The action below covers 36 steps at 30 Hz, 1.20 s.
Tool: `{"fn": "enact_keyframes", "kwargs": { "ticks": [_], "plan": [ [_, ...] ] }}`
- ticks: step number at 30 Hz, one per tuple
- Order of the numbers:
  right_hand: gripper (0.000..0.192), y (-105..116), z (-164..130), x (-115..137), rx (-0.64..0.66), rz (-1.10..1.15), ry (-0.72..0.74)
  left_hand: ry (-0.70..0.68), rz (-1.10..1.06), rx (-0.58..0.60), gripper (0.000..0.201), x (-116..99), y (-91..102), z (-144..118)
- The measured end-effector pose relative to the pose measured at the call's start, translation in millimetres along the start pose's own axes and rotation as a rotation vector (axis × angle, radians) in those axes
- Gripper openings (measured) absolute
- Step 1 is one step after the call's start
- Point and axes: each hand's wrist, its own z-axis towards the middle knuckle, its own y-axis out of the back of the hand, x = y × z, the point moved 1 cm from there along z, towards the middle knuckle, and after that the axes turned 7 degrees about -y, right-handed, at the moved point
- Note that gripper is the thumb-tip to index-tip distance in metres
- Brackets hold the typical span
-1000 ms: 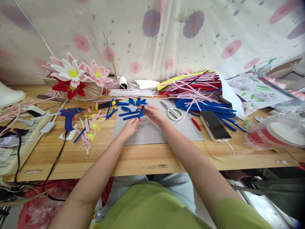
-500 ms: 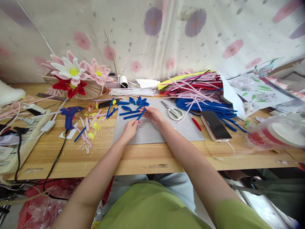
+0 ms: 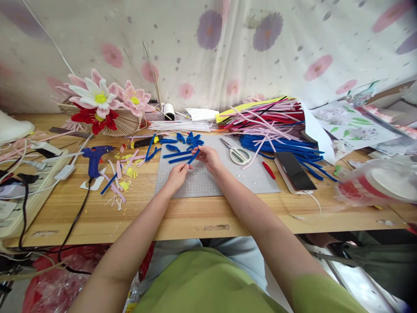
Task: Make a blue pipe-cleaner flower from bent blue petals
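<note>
A short blue pipe cleaner (image 3: 193,156) slants between my two hands above the grey cutting mat (image 3: 208,184). My left hand (image 3: 178,174) pinches its lower end. Its upper end is between the fingertips of my right hand (image 3: 210,157). Just behind and to the left, more cut blue pipe cleaner pieces (image 3: 176,154) lie on the mat. Several blue folded petals (image 3: 194,140) are clustered at the mat's back edge. Scissors (image 3: 239,155) with pale handles rest to the right of my right hand.
On the left are a blue glue gun (image 3: 95,160), a power strip (image 3: 35,195) and pink and yellow scraps (image 3: 125,171). Pipe cleaner flowers (image 3: 99,98) stand behind. Rightward lie a pipe cleaner bundle (image 3: 283,145), a red tool (image 3: 269,170), a phone (image 3: 296,171) and a bagged tub (image 3: 378,182).
Both hands stay almost where they were, still holding the blue pipe cleaner by its two ends. Nothing else has visibly moved.
</note>
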Motion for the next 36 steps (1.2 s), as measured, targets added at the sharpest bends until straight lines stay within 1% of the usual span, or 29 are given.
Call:
{"fn": "enact_keyframes", "kwargs": {
  "ticks": [3, 5, 8, 9, 10, 11, 13, 14, 15, 17, 19, 21, 23, 26, 28, 32, 34, 36],
  "plan": [
    [0.015, -2, 0, -1, -0.029, -0.035, 0.02, 0.052, -0.079, 0.029, 0.032, -8, 1.7, 0],
    [0.015, -4, -1, 1, -0.002, -0.076, 0.019, 0.073, -0.127, 0.034, 0.028, -13, 3.0, 1],
    [0.02, 2, -1, 10, 0.068, -0.254, 0.012, 0.064, -0.143, 0.008, 0.02, -14, 6.7, 4],
    [0.024, 8, -1, 16, 0.05, -0.356, 0.027, 0.052, -0.129, -0.011, 0.018, -13, 8.8, 5],
    [0.026, 17, -1, 24, -0.009, -0.477, 0.066, 0.036, -0.104, -0.026, 0.017, -11, 11.2, 6],
    [0.027, 29, -1, 32, -0.104, -0.621, 0.136, 0.016, -0.066, -0.036, 0.016, -8, 14.1, 7],
    [0.025, 56, -4, 49, -0.348, -0.995, 0.265, -0.034, 0.044, -0.03, 0.015, -2, 20.2, 8],
    [0.025, 70, -5, 56, -0.461, -1.189, 0.293, -0.061, 0.11, -0.019, 0.015, 0, 23.2, 8],
    [0.026, 82, -7, 62, -0.524, -1.367, 0.279, -0.083, 0.172, -0.021, 0.014, 2, 26.0, 8],
    [0.032, 99, -11, 67, -0.562, -1.62, 0.189, -0.118, 0.274, -0.034, 0.014, 3, 30.2, 7],
    [0.036, 105, -13, 68, -0.551, -1.743, 0.127, -0.155, 0.346, -0.052, 0.014, 3, 32.3, 6],
    [0.038, 104, -14, 67, -0.528, -1.801, 0.077, -0.192, 0.401, -0.056, 0.018, 0, 33.0, 5],
    [0.042, 102, -14, 68, -0.54, -1.83, 0.032, -0.209, 0.451, -0.042, 0.022, -3, 33.7, 4],
    [0.046, 101, -14, 72, -0.602, -1.834, -0.039, -0.172, 0.521, -0.025, 0.02, -6, 35.8, 1],
    [0.048, 102, -14, 74, -0.617, -1.825, -0.084, -0.147, 0.547, -0.033, 0.016, -7, 36.9, 0],
    [0.059, 103, -14, 74, -0.655, -1.809, -0.087, -0.077, 0.531, -0.035, 0.012, -5, 35.7, 3],
    [0.054, 105, -13, 75, -0.63, -1.834, -0.107, -0.038, 0.514, -0.032, 0.011, -3, 34.2, 5],
    [0.038, 109, -13, 79, -0.548, -1.87, -0.167, -0.029, 0.496, -0.041, 0.009, -1, 33.7, 7]
  ]
}}
